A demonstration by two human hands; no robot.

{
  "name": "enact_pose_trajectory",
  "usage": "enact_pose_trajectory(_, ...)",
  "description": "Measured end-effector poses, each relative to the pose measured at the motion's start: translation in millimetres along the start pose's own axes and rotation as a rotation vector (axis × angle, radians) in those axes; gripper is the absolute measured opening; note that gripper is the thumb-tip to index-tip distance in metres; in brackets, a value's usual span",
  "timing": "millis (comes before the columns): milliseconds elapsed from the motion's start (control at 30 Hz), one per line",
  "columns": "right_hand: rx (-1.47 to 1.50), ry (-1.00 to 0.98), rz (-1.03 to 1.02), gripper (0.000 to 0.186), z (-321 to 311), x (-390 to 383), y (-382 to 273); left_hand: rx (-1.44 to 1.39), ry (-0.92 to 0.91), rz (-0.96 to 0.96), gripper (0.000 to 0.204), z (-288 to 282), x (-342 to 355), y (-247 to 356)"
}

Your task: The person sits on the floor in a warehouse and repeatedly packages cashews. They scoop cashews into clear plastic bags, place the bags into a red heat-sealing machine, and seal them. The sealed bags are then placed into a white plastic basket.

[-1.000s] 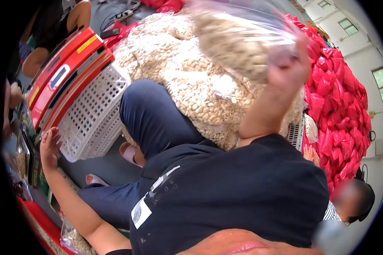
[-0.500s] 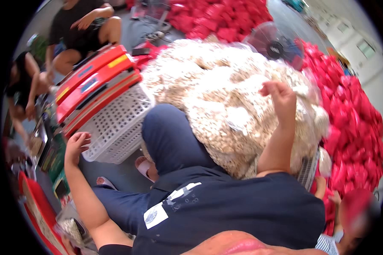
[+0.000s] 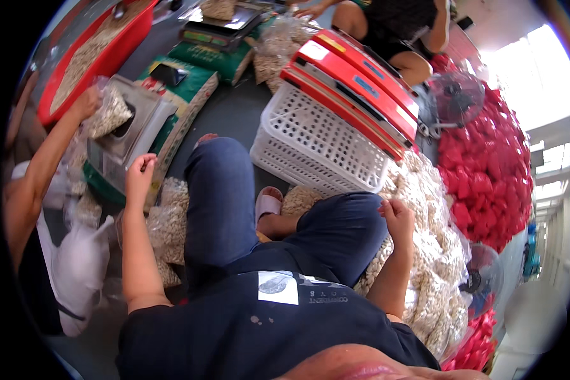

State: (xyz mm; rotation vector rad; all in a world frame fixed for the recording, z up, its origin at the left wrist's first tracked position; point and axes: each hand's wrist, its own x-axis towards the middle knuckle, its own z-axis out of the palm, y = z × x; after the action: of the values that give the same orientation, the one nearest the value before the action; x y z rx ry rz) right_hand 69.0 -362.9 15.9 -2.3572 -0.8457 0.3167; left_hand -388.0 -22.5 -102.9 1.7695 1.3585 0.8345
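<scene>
My left hand (image 3: pixel 140 172) is raised left of my bent knee, near a steel scale (image 3: pixel 152 114), fingers loosely bent and apart, holding nothing visible. My right hand (image 3: pixel 396 218) has curled fingers, nothing seen in it, beside my right knee and the big mound of bagged pale seeds (image 3: pixel 430 278). Ahead, a stack of red machines (image 3: pixel 354 76) rests on white perforated baskets (image 3: pixel 316 136). Small bags of seeds (image 3: pixel 171 215) lie beside my left leg.
A co-worker's arm (image 3: pixel 50 155) holds a seed bag (image 3: pixel 107 114) at left. Beyond are a red tub (image 3: pixel 66 76), another scale (image 3: pixel 215 28) on green sacks (image 3: pixel 202 60), a seated person (image 3: pixel 405 25), red packet piles (image 3: pixel 481 171) and fans (image 3: pixel 453 101).
The view has swung left. The big bag my right hand lifted a second ago is out of that hand, which is now lower. The left-side scales and co-worker's arm have come into view.
</scene>
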Motion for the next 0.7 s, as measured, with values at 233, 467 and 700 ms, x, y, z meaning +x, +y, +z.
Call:
enact_pose_trajectory(233, -0.822, -0.007, 0.058, 0.033, 63, 53, 14, 0.475, 0.382, -0.056, 0.015, -57, -120, -94)
enact_pose_trajectory(467, -0.712, -0.004, -0.139, 0.036, 66, 57, 24, 0.494, 0.341, -0.32, 0.05, -51, -103, -127)
enact_pose_trajectory(700, -0.61, 0.034, -0.07, 0.036, 65, 48, 20, 0.882, -0.212, -0.532, 0.08, 20, -110, -109)
